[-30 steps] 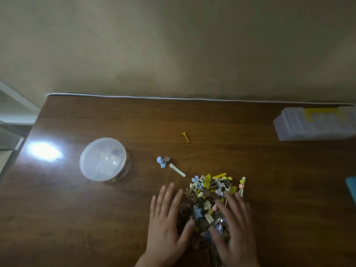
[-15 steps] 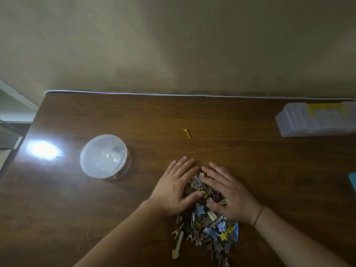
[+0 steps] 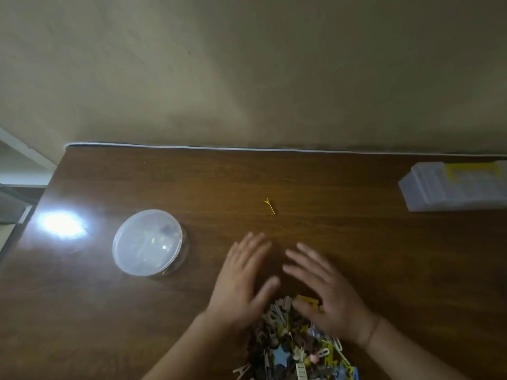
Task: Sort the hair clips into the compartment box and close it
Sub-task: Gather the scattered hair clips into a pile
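A heap of small hair clips [image 3: 296, 344] in brown, yellow, blue and pink lies on the dark wooden table [image 3: 329, 187] near the front edge. My left hand [image 3: 241, 281] and my right hand [image 3: 326, 289] lie flat with fingers spread at the far side of the heap, palms down, holding nothing. One thin yellow clip [image 3: 269, 205] lies alone further back. The clear compartment box [image 3: 455, 185] with a yellow latch sits shut at the far right.
A round clear plastic tub [image 3: 149, 242] with its lid on stands at the left. A bright glare spot [image 3: 61, 224] shines on the table's left edge. A wall runs right behind the table.
Both hands swept forward over the clips and then pulled the heap toward me. The blue and white clips that lay apart at the left are now gathered into the heap.
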Tool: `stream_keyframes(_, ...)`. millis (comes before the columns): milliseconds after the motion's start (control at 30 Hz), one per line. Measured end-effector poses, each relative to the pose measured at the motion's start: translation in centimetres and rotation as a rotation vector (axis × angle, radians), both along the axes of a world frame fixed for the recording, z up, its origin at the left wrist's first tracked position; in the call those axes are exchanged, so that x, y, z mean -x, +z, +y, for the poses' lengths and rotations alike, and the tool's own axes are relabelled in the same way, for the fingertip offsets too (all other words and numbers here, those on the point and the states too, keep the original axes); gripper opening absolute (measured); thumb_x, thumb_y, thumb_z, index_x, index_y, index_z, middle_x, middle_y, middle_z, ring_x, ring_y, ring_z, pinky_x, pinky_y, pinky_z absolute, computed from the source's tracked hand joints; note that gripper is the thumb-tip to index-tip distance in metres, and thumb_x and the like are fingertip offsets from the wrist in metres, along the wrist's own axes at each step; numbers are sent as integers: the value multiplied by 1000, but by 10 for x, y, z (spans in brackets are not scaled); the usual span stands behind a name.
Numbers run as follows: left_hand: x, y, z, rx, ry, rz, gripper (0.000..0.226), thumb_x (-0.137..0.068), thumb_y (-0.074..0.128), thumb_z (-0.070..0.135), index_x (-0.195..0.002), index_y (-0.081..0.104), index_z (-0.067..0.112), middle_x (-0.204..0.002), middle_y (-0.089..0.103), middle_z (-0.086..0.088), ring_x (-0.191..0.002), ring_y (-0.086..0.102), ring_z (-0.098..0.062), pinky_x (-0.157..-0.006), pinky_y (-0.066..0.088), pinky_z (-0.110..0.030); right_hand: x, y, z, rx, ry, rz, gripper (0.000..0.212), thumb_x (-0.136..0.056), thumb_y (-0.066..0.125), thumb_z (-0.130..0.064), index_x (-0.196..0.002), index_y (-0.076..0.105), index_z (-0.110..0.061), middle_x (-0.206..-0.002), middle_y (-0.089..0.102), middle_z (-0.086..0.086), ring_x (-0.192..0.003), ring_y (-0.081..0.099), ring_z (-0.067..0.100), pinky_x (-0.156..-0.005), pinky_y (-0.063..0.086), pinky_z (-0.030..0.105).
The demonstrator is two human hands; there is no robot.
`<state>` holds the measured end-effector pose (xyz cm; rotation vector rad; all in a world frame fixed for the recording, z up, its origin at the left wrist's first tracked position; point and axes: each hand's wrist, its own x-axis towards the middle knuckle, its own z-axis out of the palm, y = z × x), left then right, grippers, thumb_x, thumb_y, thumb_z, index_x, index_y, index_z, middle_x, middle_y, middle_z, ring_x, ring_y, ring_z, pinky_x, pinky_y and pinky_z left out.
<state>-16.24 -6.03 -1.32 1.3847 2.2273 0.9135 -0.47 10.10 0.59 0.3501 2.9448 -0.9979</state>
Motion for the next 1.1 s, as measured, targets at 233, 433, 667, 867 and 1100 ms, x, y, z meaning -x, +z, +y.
stream_keyframes(233,98,-1,93,374,-33,146,77,-97,15,71,-160,18,26,-170,7,7,-156,-8,-15,-126,-7,-46,127,11,66,-253,-17,-332,74,-94,35,-62,-155,11,-29,-163,3,-13,-149,-10,10,-123,6,44)
stream_keyframes(433,83,-4,63,353,-133,212,85,-90,6,74,-159,19,28,-170,4,7,-156,-11,-16,-125,-9,-49,107,0,60,-363,158,-280,72,-95,27,-65,-155,12,-28,-163,1,-11,-149,-14,11,-123,3,42)
stream_keyframes(667,-10,-7,-17,253,-244,123,80,-94,12,77,-159,14,32,-168,-1,14,-154,-16,-7,-125,-9,-47,2,0,6,-171,259,-281,78,-87,5,-77,-154,4,-36,-160,-10,-22,-145,-25,4,-121,-9,40)
stream_keyframes(867,-72,-22,-59,198,-225,21,77,-96,28,76,-160,13,35,-169,3,18,-157,1,-10,-121,7,-41,-48,-4,-38,-84,200,-331,79,-89,19,-79,-153,-4,-37,-155,-22,-30,-142,-29,0,-116,-16,30)
stream_keyframes(1100,-85,-15,-74,178,-98,106,75,-94,37,75,-157,27,35,-168,19,10,-156,12,-14,-120,13,-35,-72,-4,-55,43,-69,-230,73,-91,24,-75,-152,7,-39,-157,-12,-29,-144,-22,-1,-118,-10,27)
